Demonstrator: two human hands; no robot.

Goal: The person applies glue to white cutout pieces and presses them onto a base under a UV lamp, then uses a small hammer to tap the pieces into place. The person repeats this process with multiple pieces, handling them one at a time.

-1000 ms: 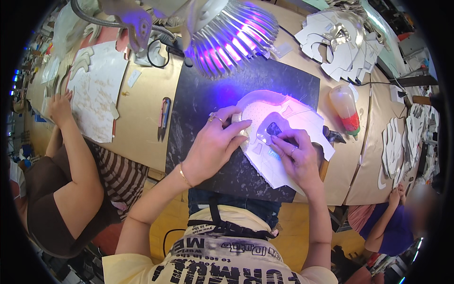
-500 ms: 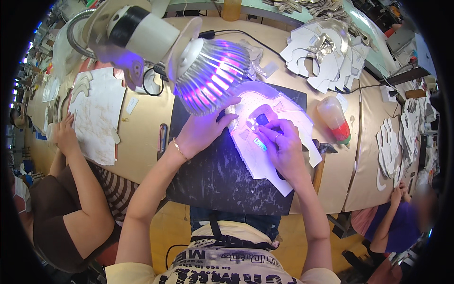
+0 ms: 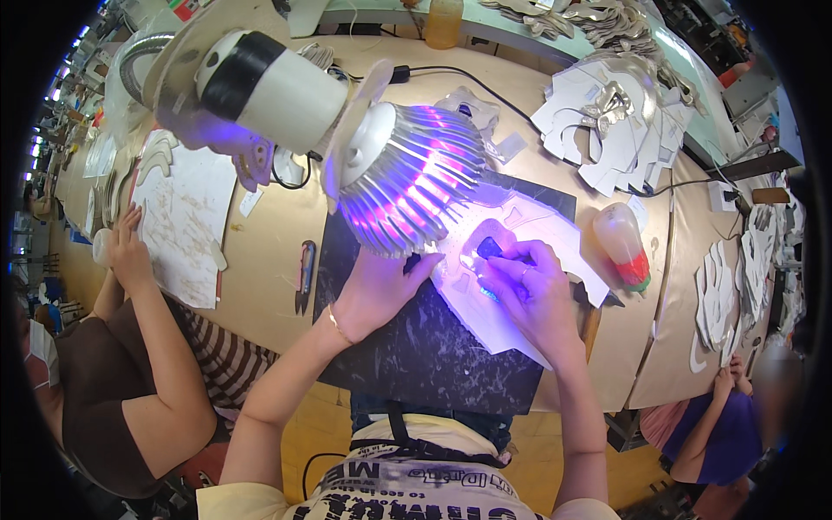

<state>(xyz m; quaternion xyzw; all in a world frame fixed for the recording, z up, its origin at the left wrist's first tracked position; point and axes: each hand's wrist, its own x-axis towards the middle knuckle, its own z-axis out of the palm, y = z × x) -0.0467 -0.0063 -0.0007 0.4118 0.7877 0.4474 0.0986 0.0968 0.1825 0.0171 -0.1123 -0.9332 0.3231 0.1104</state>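
A flat, pale shoe-upper piece (image 3: pixel 555 227) lies on a dark board (image 3: pixel 468 364), lit violet by a finned lamp (image 3: pixel 412 178) hanging low over it. At the piece's left edge is my left hand (image 3: pixel 377 293), its thumb against the edge; the lamp hides most of its fingers. My right hand (image 3: pixel 539 295) rests over the middle of the piece, thumb and forefinger bent close together beside a small dark blue patch (image 3: pixel 490 248). What the fingertips pinch, if anything, is too small to make out.
Right of the board stands a plastic bottle (image 3: pixel 620 238) with a red band and green tip. Thread snips (image 3: pixel 305 276) lie to the left. White cut pieces (image 3: pixel 598 121) are heaped at the back right. Co-workers sit at either side, one with a hand (image 3: pixel 128 251) near a white sheet (image 3: pixel 186 221).
Lamp, board and piece all appear lower and further right in the picture. The lamp now covers more of my left fingers. My right hand stays by the dark blue patch.
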